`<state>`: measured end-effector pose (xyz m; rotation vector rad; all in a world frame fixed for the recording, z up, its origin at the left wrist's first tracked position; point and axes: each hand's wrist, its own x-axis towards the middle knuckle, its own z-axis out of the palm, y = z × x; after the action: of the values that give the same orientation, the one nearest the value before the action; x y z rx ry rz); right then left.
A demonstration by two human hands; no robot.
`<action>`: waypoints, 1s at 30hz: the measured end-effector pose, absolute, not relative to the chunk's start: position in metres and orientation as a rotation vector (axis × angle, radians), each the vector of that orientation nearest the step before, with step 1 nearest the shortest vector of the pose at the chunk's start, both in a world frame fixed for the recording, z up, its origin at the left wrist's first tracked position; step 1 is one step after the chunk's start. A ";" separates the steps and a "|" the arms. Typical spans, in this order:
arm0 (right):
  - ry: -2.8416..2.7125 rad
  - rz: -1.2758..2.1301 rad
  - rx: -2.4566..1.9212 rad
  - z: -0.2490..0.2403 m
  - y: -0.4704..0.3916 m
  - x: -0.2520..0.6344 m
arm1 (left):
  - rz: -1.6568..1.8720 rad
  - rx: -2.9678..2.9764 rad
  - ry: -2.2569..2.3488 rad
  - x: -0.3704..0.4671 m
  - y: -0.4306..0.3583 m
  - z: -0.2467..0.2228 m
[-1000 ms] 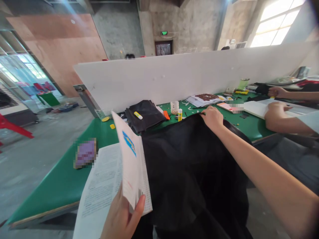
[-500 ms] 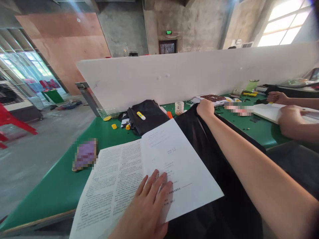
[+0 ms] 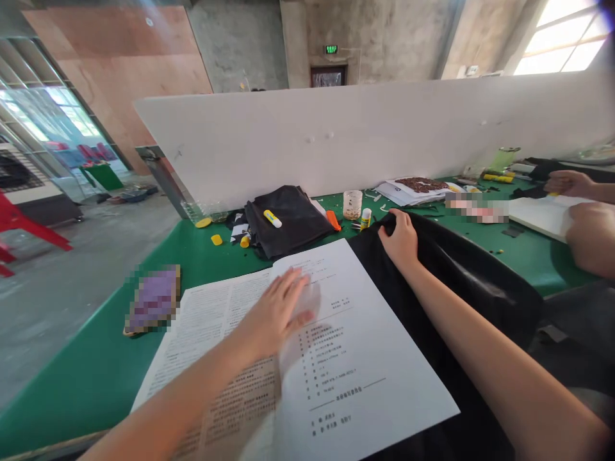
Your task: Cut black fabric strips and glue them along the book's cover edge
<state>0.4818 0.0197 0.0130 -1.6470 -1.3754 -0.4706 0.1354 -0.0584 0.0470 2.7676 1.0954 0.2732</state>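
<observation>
1. The open book (image 3: 331,358) is laid partly over the black cloth (image 3: 480,275), beside the green table's (image 3: 91,378) bare left end.
2. The blurred left hand (image 3: 273,310) is held over the book's fold, fingers released; page contact cannot be told.
3. The cloth's edge is grasped by the right hand (image 3: 402,240).
4. Beyond, a glue stick (image 3: 366,219) is stood near a clear cup (image 3: 352,206).

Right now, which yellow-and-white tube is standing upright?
The upright tube beside the clear jar, near your right hand; the other tube lies on the folded black cloth.
</observation>
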 end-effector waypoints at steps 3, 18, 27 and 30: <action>-1.415 -0.539 -1.676 0.025 0.022 0.487 | 0.226 2.806 1.130 0.142 -0.023 0.025; -1.572 -0.667 -2.031 0.052 0.039 0.524 | -0.031 2.943 1.028 0.150 -0.016 0.023; -1.896 -0.372 -1.629 0.055 0.004 0.404 | 0.068 3.132 1.147 0.185 -0.017 0.026; -2.095 -0.309 -1.628 0.028 0.006 0.374 | 0.146 3.148 1.207 0.191 -0.018 0.024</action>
<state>0.3738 0.0057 0.0280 -1.6283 -2.0951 -0.3086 0.1912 -0.0183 0.0237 3.1484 1.2066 0.1458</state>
